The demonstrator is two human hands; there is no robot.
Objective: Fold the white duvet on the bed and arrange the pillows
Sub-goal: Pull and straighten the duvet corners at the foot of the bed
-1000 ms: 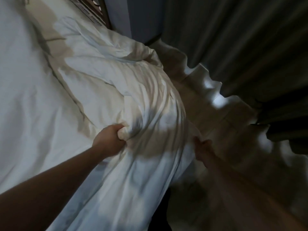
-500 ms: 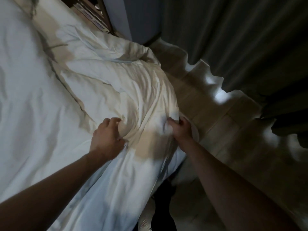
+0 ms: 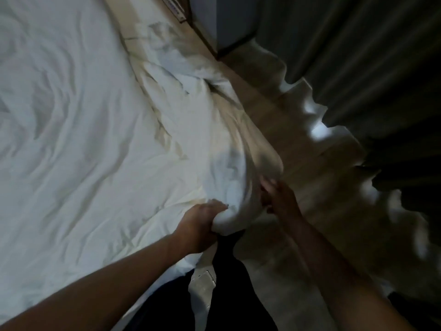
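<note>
The white duvet [image 3: 100, 130] lies rumpled over the bed, and its right edge bulges over the bed's side. My left hand [image 3: 199, 225] grips a bunched corner of the duvet at the near right edge, fingers curled round the cloth. My right hand [image 3: 278, 199] is just to the right of that bunch, against the overhanging fold; it is blurred, and its grip on the cloth is unclear. No pillow is in view.
A strip of wooden floor [image 3: 298, 130] runs along the bed's right side. Dark curtains [image 3: 370, 56] hang at the right, light leaking under their hem. A dark furniture corner [image 3: 214, 27] stands at the far end. My dark-clothed legs [image 3: 226, 283] are below the hands.
The duvet's heaped edge has been pulled toward me and lies flatter along the bed. My left hand has drawn back with its bunch; my right hand moved lower, beside it.
</note>
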